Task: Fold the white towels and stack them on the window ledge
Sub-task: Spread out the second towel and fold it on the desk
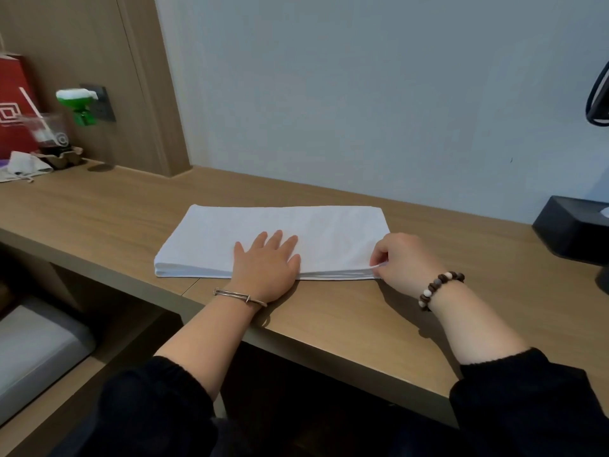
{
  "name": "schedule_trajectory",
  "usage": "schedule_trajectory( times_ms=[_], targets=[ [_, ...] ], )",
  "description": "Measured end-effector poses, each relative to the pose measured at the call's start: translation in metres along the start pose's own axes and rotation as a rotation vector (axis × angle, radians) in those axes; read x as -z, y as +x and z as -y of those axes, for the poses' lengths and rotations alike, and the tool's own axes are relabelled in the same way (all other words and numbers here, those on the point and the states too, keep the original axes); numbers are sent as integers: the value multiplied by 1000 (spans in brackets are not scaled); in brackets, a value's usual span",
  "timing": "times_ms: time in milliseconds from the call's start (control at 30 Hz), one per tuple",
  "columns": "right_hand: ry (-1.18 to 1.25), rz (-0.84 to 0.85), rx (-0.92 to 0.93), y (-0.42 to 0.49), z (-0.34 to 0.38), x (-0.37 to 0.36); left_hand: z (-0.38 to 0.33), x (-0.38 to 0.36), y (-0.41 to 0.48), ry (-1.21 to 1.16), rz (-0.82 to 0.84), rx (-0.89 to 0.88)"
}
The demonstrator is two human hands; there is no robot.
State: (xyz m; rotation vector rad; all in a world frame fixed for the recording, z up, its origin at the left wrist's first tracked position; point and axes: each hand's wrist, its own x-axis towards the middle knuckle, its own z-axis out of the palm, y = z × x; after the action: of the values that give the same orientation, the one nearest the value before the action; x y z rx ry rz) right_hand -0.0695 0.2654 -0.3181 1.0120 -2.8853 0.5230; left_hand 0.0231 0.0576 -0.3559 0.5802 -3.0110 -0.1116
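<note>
A white towel lies folded into a long flat strip of several layers on the wooden ledge, its long side parallel to the front edge. My left hand rests flat on the towel's near middle, fingers spread and straight. My right hand pinches the near right corner of the towel, fingers curled around the layered edge.
A black box stands on the ledge at the right. At the far left are a red paper bag, a plastic cup in a cardboard holder and crumpled paper. A green-and-white plug-in device sits in a wall socket. A grey cushion lies below left.
</note>
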Motion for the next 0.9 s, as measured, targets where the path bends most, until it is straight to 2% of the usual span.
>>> schedule_trajectory(
  times_ms=[67, 233, 300, 367, 433, 533, 633, 700, 900],
  targets=[
    [-4, -38, 3, 0, 2, 0, 0, 0, 0, 0, 1, 1],
    [185, -389, 128, 0, 10, -5, -1, -1, 0, 2, 4, 6],
    [149, -310, 172, 2, 11, -8, -1, 0, 0, -6, 4, 4],
    [90, -99, 157, 2, 6, -10, -1, 0, 0, -13, 6, 0],
    [136, 14, 115, 1, -1, -8, -1, 0, -1, -20, 7, 2],
    [189, 25, 74, -1, -7, -1, -2, 4, -1, -97, -54, -47],
    [208, 28, 57, 1, -8, 0, -9, 9, -4, -318, -201, -264],
    [185, 21, 54, 2, -9, -1, -16, 9, -7, -313, -231, -388],
    [164, 5, 36, 4, -12, -3, -24, 13, -7, -289, -252, -419]
  ],
)
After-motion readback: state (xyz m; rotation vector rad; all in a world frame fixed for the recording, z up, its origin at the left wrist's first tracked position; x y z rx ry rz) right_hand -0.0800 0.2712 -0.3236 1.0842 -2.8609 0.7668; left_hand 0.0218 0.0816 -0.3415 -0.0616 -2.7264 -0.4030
